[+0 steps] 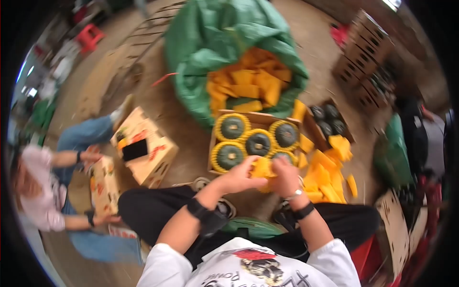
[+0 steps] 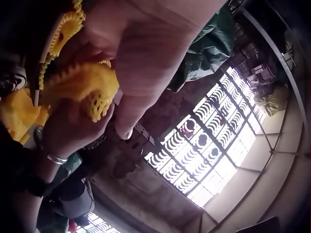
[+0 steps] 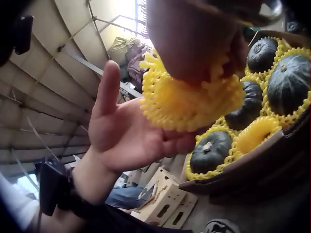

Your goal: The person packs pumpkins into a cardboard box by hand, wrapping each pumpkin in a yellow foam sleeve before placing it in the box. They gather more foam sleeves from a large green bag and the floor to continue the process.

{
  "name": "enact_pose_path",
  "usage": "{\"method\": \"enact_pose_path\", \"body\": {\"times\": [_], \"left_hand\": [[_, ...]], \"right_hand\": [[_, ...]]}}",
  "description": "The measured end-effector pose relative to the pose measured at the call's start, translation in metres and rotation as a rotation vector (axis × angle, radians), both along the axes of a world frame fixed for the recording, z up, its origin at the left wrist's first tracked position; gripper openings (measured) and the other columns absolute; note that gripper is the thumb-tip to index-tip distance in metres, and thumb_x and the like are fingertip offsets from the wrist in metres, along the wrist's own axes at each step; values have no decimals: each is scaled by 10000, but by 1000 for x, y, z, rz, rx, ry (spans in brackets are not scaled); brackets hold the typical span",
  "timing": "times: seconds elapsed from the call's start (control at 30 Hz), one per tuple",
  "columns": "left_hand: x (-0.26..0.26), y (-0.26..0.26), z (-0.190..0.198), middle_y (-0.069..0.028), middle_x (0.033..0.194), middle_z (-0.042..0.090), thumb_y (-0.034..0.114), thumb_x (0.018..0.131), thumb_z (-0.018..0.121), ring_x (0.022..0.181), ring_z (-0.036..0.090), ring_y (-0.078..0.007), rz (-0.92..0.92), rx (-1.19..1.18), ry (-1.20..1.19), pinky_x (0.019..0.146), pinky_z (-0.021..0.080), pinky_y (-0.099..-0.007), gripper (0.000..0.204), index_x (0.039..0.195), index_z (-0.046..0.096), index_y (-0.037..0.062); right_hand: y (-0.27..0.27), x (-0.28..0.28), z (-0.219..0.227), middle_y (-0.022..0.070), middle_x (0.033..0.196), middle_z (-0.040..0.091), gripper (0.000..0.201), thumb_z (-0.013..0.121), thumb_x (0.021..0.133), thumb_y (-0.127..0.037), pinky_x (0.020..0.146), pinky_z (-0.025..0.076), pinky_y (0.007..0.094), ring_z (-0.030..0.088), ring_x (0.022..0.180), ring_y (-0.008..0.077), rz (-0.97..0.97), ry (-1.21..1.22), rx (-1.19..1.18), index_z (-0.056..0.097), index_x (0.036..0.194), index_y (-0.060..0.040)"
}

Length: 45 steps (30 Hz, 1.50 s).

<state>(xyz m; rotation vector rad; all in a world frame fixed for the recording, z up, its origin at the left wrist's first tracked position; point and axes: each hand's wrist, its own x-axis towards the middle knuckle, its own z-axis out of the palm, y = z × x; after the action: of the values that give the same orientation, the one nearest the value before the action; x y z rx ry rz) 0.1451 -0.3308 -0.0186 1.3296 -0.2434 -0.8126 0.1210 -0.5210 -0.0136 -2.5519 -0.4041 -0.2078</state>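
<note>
Sitting at the far left of the earthen floor (image 1: 191, 138), a second person (image 1: 43, 191) in a pale pink top steadies a printed cardboard carton (image 1: 104, 184) with both hands, its lettering too blurred to read; just right of that carton lies another carton (image 1: 146, 153) with red markings, likewise illegible; at the centre, the person wearing the camera works with both hands over an open cardboard box (image 1: 217, 117) of dark green pumpkins (image 1: 229, 155), each sleeved in yellow foam netting; the left hand (image 1: 235, 178) lies palm up, fingers relaxed and spread, cradling a yellow foam net sleeve (image 1: 263, 168) from beneath, as the right wrist view shows plainly; the right hand (image 1: 286, 178), a silver bangle at its wrist, has its fingers curled over the top of the same sleeve, pinching it; the sleeve sits between the two hands, just above the near edge of the box; behind the box gapes a large green sack (image 1: 205, 38) stuffed with more yellow sleeves; to the right of the box lies a loose heap of sleeves (image 1: 330, 182) on the floor, and beyond it a smaller box of bare pumpkins (image 1: 327, 119); stacked cartons (image 1: 366, 48) stand toward the far right corner; print on the wearer's white shirt (image 1: 248, 268) is partly visible but cannot be read with certainty.
</note>
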Motion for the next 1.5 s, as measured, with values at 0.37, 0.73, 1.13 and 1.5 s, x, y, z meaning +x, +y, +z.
{"method": "enact_pose_path", "body": {"times": [0.37, 0.73, 1.13, 1.5], "left_hand": [[123, -33, -12, -105, 1003, 564, 17, 698, 659, 961, 551, -247, 440, 706, -1007, 849, 441, -328, 408, 1085, 532, 53], [161, -74, -74, -131, 759, 510, 48, 709, 619, 765, 531, -338, 176, 868, -1261, 654, 431, -434, 114, 784, 533, 53], [121, -39, -20, -144, 864, 605, 27, 792, 606, 756, 618, -255, 126, 864, -627, 686, 491, -319, 173, 957, 607, -24], [99, -28, -18, -124, 809, 624, 15, 803, 591, 708, 632, -192, 191, 842, -590, 656, 499, -282, 139, 929, 614, -38]], "right_hand": [[-14, 135, -25, 140, 855, 645, 273, 697, 699, -215, 672, 494, 423, 610, 753, 339, -157, -11, 69, 621, 915, -66], [-195, 186, -128, 66, 771, 619, 315, 559, 876, -285, 550, 501, 286, 605, 639, 209, -865, 585, 1680, 597, 1009, -2], [-258, 150, -257, 136, 1053, 475, 218, 453, 942, -310, 721, 510, 428, 517, 925, 307, -1614, 240, 2008, 478, 1095, -156], [-266, 112, -242, 40, 917, 577, 198, 634, 793, -298, 720, 518, 424, 575, 889, 237, -1136, -446, 2419, 566, 916, -159]]}}
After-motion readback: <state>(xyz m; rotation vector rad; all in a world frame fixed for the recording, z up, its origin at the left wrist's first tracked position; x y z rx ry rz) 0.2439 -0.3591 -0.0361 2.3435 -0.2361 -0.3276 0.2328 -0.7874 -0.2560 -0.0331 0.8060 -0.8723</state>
